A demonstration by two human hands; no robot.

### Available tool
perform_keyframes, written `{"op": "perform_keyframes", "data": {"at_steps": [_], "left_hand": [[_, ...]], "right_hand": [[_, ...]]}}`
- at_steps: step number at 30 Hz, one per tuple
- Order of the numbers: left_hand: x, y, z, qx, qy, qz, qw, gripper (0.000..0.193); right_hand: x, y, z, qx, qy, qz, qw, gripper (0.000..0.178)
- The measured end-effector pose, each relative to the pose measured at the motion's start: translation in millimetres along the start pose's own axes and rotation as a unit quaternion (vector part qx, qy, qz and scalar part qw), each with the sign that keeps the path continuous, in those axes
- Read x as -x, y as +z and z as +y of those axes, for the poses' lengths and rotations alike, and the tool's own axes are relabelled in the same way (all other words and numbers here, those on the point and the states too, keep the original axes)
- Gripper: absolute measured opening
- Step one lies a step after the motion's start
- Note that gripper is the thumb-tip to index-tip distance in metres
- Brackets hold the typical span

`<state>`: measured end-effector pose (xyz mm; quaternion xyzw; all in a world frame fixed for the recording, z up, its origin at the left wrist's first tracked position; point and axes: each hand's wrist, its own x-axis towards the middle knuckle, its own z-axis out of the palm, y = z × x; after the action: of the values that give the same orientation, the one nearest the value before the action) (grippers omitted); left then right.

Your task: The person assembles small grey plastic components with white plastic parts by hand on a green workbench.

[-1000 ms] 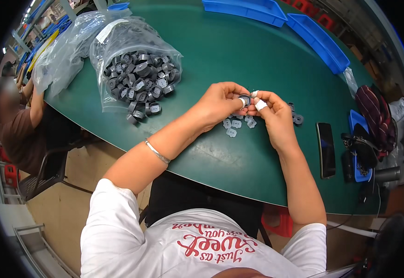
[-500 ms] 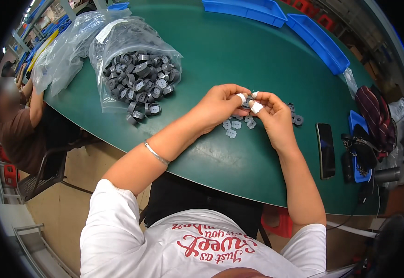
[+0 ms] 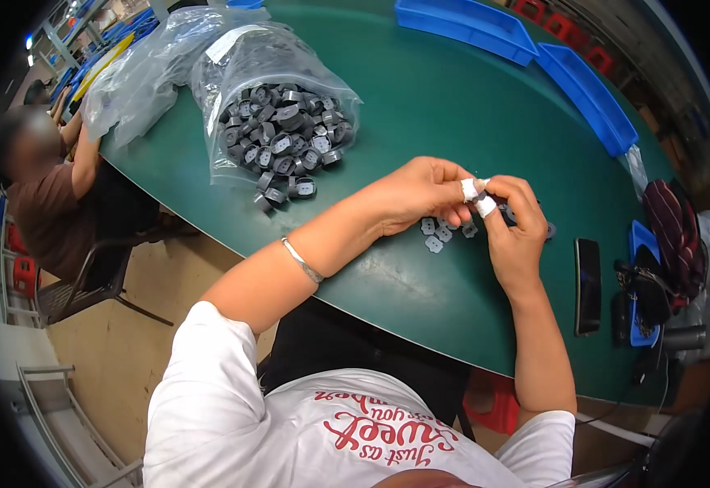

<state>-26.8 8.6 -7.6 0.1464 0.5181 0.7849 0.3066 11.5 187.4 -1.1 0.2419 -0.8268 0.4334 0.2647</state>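
From where I stand, both hands meet over the right half of the green tabletop, well in from its near edge. The left hand comes across with its fingers bent, its taped thumb right beside the right hand's fingertips. The right hand's thumb and forefinger curve in, white tape on both. The fingers of both hands hide whatever lies between them, so I can't tell if they grip anything.

Several small grey plates lie flat on the tabletop just below the hands, and a bit of a dark cap shows just right of the right hand. Toward the tabletop's left end, a clear bag lies with its mouth toward the near edge, heaped with more dark caps; a few have spilled out in front.

Two blue trays line the far right corner. By the right edge lie a phone and a dark striped cloth. A co-worker sits along the near edge, off to the left.
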Motion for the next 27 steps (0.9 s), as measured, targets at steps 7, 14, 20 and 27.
{"op": "perform_keyframes", "data": {"at_steps": [7, 14, 20, 27], "left_hand": [[5.8, 13.4, 4.1, -0.292, 0.215, 0.154, 0.919, 0.031], [3.7, 13.4, -1.4, -0.384, 0.271, 0.123, 0.874, 0.027], [6.1, 12.1, -3.6, -0.416, 0.284, 0.115, 0.856, 0.025], [10.7, 8.5, -0.7, -0.501, 0.304, 0.076, 0.807, 0.025]], "right_hand": [[-2.8, 2.5, 6.1, -0.315, 0.256, -0.011, 0.914, 0.027], [-3.9, -2.0, 11.9, -0.403, 0.292, -0.024, 0.867, 0.022], [-2.6, 2.0, 17.3, -0.399, 0.294, -0.023, 0.868, 0.019], [-2.5, -5.0, 11.1, -0.347, 0.306, -0.064, 0.884, 0.023]]}}
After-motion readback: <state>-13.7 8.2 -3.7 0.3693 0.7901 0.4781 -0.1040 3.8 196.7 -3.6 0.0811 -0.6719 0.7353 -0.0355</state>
